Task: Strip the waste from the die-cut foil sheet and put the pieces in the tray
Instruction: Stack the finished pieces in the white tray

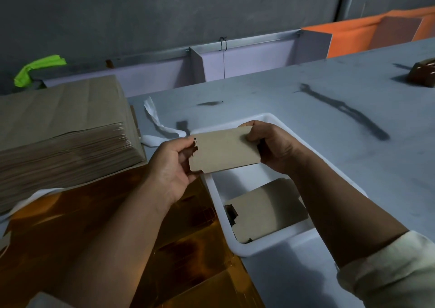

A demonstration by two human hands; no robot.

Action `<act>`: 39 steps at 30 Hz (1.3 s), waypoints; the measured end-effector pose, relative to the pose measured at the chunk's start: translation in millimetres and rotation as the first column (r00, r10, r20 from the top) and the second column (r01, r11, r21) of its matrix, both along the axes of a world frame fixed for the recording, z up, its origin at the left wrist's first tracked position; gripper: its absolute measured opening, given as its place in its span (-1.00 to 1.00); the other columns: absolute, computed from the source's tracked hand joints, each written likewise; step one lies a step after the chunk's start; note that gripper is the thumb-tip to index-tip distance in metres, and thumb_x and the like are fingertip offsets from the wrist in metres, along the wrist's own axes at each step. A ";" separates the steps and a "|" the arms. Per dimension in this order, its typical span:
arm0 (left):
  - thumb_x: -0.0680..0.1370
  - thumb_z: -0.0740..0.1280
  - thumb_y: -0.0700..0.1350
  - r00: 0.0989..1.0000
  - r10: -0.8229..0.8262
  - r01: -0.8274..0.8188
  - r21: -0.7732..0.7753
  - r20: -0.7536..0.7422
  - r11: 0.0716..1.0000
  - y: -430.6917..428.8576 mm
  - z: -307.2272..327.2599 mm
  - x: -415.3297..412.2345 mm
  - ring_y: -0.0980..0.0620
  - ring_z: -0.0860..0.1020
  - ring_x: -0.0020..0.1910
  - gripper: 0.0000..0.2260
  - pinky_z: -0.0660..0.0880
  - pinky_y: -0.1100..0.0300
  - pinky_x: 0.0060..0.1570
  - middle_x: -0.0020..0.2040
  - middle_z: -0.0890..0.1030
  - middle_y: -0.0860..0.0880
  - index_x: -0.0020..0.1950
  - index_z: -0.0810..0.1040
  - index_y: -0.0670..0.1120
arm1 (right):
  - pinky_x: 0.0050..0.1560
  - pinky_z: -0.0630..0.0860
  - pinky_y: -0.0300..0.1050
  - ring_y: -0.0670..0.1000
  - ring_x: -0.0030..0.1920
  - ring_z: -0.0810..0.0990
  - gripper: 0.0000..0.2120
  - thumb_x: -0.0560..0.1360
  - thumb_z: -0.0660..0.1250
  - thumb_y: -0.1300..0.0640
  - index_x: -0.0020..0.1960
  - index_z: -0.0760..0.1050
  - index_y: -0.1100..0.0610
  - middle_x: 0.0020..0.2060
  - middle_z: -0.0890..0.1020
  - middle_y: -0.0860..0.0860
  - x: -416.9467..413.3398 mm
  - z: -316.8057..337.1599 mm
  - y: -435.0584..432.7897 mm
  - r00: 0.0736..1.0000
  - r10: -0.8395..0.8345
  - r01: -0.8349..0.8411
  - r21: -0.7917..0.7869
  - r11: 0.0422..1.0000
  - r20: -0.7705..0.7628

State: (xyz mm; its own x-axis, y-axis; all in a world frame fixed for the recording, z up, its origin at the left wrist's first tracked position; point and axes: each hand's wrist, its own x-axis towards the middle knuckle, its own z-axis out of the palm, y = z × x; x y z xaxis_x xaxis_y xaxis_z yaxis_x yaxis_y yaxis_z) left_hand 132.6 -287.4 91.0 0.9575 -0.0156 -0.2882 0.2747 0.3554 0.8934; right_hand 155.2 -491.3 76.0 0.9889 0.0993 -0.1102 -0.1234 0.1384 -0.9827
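Beyond the sleeve (388, 274), left hand (171, 166) and right hand (275, 147) pinch opposite ends of a die-cut piece (226, 152) above the tray (259, 249).

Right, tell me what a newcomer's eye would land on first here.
First, the brown die-cut piece pinched between the left hand and right hand, mid-frame over the white tray. Then the shiny gold foil sheet at lower left, under the left forearm, and the tall stack of brown sheets at far left.

pieces (224, 151) (268, 210) 2 | tray (246, 249) 1 | hands (171, 166) (276, 149) 2 | stack (70, 147) 1
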 end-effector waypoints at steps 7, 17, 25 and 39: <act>0.54 0.30 -0.21 0.998 -0.038 0.035 0.053 0.048 0.998 5.3 -0.3 2.4 0.12 0.63 -0.36 -0.86 0.49 0.19 -0.32 -0.24 0.69 0.01 -0.07 0.66 -0.06 | -0.23 0.41 -0.11 0.13 -0.16 0.50 -0.75 0.23 0.21 0.22 -0.11 0.51 0.17 -0.12 0.52 0.18 -3.0 1.2 0.5 0.999 0.048 -0.048 0.004 0.999 -0.026; 0.55 0.29 -0.33 0.997 0.027 -0.035 0.111 0.068 0.993 -4.8 -1.7 -2.0 0.14 0.64 -0.39 -0.86 0.54 0.26 -0.45 -0.32 0.69 0.01 -0.08 0.63 -0.17 | -0.22 0.48 -0.10 0.11 -0.17 0.55 -0.78 0.49 0.12 0.30 -0.11 0.53 0.14 -0.15 0.56 0.14 -5.6 1.5 -6.8 0.998 0.029 -0.034 -0.086 0.996 -0.064; 0.56 0.28 -0.34 0.997 0.013 -0.023 0.148 0.072 0.989 -11.0 1.0 -10.8 0.13 0.64 -0.39 -0.86 0.54 0.26 -0.45 -0.30 0.70 -0.01 -0.07 0.62 -0.17 | -0.22 0.46 -0.13 0.10 -0.16 0.54 -0.94 0.53 0.32 0.14 -0.07 0.53 0.12 -0.13 0.55 0.14 -6.6 17.2 -20.3 0.996 -0.006 -0.016 -0.239 0.971 -0.091; 0.54 0.33 -0.29 0.883 -0.469 0.346 0.675 -0.001 0.651 -24.2 2.6 -26.7 0.04 0.63 -0.28 -0.88 0.58 0.24 -0.28 -0.21 0.68 -0.12 -0.03 0.61 -0.11 | -0.32 0.39 -0.23 -0.03 -0.27 0.50 -0.87 0.55 0.28 0.30 -0.12 0.53 0.13 -0.24 0.55 0.06 -39.2 18.6 -75.5 0.935 0.260 -0.337 -0.380 0.862 -0.239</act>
State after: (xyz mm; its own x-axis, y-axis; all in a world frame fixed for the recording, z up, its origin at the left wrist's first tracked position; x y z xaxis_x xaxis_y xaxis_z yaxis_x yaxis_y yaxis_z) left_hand 106.0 -311.6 93.6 0.9314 -0.2870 -0.2240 0.0833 -0.4308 0.8986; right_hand 116.0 -566.8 94.5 0.8799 0.2945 -0.3730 -0.2677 -0.3413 -0.9010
